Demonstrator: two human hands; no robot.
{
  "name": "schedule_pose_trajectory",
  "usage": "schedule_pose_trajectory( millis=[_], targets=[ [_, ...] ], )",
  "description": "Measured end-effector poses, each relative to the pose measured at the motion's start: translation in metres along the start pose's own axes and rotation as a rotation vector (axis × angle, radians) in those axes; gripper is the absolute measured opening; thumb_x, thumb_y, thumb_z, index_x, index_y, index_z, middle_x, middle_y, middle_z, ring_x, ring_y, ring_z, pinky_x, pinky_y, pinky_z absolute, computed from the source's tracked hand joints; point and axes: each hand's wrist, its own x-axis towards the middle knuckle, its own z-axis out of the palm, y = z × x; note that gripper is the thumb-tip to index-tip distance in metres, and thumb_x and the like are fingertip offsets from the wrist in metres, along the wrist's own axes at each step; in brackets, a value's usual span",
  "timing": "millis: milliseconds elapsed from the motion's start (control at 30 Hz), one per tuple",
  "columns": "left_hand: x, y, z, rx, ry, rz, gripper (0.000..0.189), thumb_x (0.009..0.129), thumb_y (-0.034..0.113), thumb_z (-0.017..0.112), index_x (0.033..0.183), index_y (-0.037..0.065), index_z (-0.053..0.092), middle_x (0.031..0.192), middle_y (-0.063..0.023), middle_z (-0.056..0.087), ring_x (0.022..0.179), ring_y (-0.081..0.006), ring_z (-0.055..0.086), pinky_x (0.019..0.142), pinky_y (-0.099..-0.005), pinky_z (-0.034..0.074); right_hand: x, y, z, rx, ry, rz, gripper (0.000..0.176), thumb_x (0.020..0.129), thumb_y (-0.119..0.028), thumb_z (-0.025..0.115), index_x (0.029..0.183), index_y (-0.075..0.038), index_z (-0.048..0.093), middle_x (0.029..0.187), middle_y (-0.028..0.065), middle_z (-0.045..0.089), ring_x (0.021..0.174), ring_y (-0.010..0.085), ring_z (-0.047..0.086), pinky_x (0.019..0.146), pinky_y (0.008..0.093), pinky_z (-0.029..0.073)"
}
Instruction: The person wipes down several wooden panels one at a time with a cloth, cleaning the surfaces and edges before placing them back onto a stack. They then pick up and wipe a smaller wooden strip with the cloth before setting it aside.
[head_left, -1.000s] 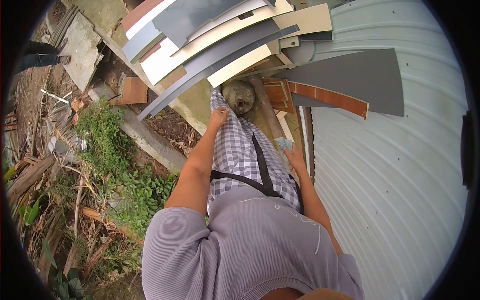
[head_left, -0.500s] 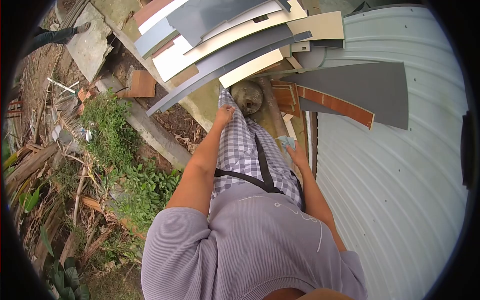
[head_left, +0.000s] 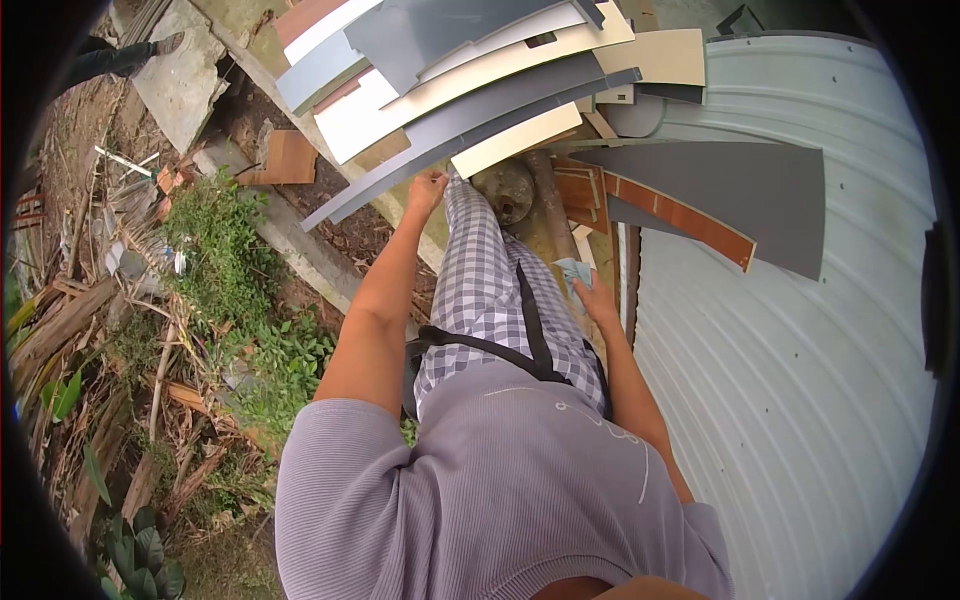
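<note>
My left hand is beside the knee of the checked trousers, just below the lower edge of the stacked boards. Its fingers are curled closed, and whatever they may hold is hidden. In my right hand, close to the right thigh, is a crumpled light blue cloth. Long boards in white, cream and grey lie overlapped ahead of me, with a narrow grey strip and a short cream board nearest my left hand.
A round concrete piece sits by my knees. On the right, corrugated metal sheeting carries a dark grey panel and a brown strip. Plants and debris cover the left ground. Another person's leg shows at upper left.
My left hand has moved off the trouser leg, up and to the left, toward the boards. My right hand still holds the cloth. The view has shifted slightly.
</note>
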Motion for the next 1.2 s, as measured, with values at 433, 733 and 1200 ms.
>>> schedule_pose_trajectory(
  millis=[433, 733, 1200],
  targets=[
    [0.003, 0.042, 0.049, -0.643, 0.111, -0.345, 0.040, 0.077, 0.028, 0.066, 0.103, -0.002, 0.056, 0.081, -0.0126, 0.062, 0.063, -0.0201, 0.058, 0.051, -0.0316, 0.045, -0.016, -0.006, -0.015, 0.008, -0.001, 0.007, 0.046, 0.083, -0.032, 0.056, 0.116, -0.001, 0.049, 0.105, 0.0237, 0.058, 0.101, 0.0367, 0.055, 0.085, 0.0384, 0.042],
    [-0.004, 0.053, 0.038, -0.675, 0.089, -0.278, 0.033, 0.077, 0.027, 0.068, 0.091, 0.003, 0.051, 0.077, -0.0059, 0.056, 0.065, -0.0197, 0.059, 0.052, -0.0313, 0.045, -0.023, 0.020, -0.007, 0.004, 0.029, -0.030, 0.045, 0.084, -0.032, 0.056, 0.116, -0.002, 0.050, 0.097, 0.0191, 0.062, 0.091, 0.0312, 0.059, 0.080, 0.0361, 0.044],
    [-0.046, 0.107, 0.016, -1.018, -0.167, -0.093, 0.024, 0.088, 0.026, 0.057, 0.094, 0.004, 0.047, 0.096, -0.0085, 0.058, 0.080, -0.0208, 0.063, 0.069, -0.0283, 0.052, -0.027, 0.013, -0.014, 0.034, 0.026, -0.039, 0.042, 0.083, -0.032, 0.057, 0.114, -0.003, 0.052, 0.097, 0.0182, 0.062, 0.092, 0.0296, 0.060, 0.080, 0.0355, 0.044]
  ],
)
